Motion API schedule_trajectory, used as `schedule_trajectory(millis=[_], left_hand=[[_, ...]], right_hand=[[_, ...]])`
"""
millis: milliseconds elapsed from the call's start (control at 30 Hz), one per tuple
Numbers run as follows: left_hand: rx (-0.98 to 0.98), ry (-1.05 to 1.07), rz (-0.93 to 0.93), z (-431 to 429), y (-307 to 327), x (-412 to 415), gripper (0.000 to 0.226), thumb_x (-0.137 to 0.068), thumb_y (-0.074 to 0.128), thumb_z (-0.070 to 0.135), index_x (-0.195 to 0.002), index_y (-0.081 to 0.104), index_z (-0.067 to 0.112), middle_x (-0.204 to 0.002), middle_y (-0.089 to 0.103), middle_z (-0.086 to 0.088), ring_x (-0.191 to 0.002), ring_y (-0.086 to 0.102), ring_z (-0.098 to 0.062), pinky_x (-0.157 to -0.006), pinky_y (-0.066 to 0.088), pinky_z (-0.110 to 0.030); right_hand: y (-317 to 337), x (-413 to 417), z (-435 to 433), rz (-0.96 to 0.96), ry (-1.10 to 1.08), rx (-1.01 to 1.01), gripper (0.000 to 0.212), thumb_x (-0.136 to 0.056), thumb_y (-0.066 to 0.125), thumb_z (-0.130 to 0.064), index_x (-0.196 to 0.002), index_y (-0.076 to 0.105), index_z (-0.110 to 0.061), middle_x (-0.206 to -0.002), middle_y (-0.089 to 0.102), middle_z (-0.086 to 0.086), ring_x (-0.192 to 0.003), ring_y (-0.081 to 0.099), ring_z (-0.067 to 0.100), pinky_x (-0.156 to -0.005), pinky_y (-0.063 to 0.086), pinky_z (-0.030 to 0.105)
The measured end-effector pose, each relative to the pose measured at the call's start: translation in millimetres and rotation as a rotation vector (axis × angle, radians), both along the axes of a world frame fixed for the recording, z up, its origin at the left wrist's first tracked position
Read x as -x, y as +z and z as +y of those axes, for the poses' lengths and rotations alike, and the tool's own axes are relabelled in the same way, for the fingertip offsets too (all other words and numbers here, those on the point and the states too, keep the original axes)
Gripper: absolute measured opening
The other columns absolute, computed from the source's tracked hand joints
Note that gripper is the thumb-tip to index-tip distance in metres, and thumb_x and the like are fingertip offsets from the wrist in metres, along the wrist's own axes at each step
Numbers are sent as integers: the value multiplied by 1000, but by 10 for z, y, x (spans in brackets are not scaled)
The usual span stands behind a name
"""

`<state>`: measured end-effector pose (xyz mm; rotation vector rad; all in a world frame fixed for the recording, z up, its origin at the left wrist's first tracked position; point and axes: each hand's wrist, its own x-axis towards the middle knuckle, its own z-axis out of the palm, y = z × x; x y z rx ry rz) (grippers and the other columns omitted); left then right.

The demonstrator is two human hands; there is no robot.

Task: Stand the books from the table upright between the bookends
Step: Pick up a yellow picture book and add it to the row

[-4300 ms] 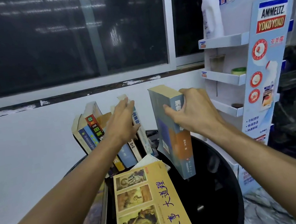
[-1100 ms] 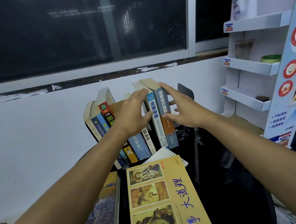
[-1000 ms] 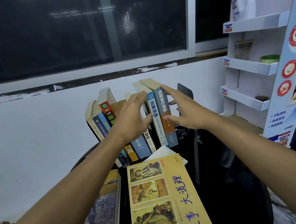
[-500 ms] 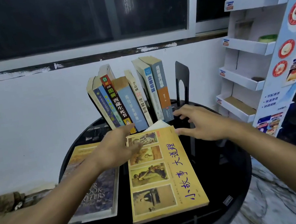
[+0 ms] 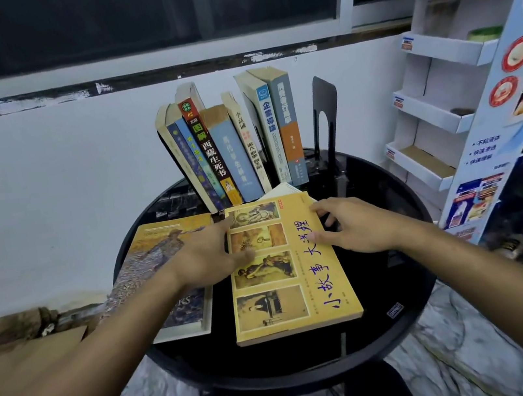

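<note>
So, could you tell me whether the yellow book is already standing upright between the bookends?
No, the yellow book lies flat on the round table, with both hands resting on its edges.

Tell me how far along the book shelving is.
Done: seven books stand beside the black bookend. In hand: left hand and right hand rest on the yellow book's edges, not yet lifting. Left: that book, the white one under it and the painted-cover book.

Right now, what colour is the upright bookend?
Black, clearest in the head view: bookend.
</note>
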<state>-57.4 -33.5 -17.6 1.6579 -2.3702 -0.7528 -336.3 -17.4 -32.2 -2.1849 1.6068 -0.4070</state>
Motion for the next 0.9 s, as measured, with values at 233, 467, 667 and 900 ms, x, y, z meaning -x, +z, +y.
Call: schedule_trajectory(millis=[233, 467, 667, 900], left_hand=[[-42, 30, 119, -68, -71, -78, 78, -84, 77, 42, -150, 39, 22, -124, 68, 10, -112, 66, -13, -99, 54, -40], [-19, 38, 295, 1, -73, -71, 53, -91, 72, 14, -139, 53, 27, -117, 71, 13, -105, 65, -5, -87, 59, -29], [44, 111, 536, 69, -3, -110, 62, -88, 74, 4, -142, 50, 23, -128, 60, 18, -112, 63, -9, -92, 59, -40], [151, 145, 743, 61, 191, -109, 71, -83, 79, 8, -146, 49, 19, -123, 68, 10, -107, 68, -12, -90, 60, -37]], right_hand=[[-24, -70, 60, -114, -63, -71, 61, -95, 66, -38, -148, 41, -21, -99, 50, -26, -88, 58, -1, -72, 45, 11], [-55, -90, 66, -259, -134, -36, 74, -90, 74, -31, -153, 37, -19, -105, 56, -20, -90, 64, 3, -81, 54, 20], [21, -18, 42, -405, -158, 99, 72, -86, 80, -20, -148, 43, -20, -111, 65, -8, -87, 69, 9, -80, 59, 29], [311, 38, 21, -631, -155, 223, 57, -86, 78, -9, -135, 57, -26, -101, 74, -10, -81, 72, 10, -80, 59, 29]])
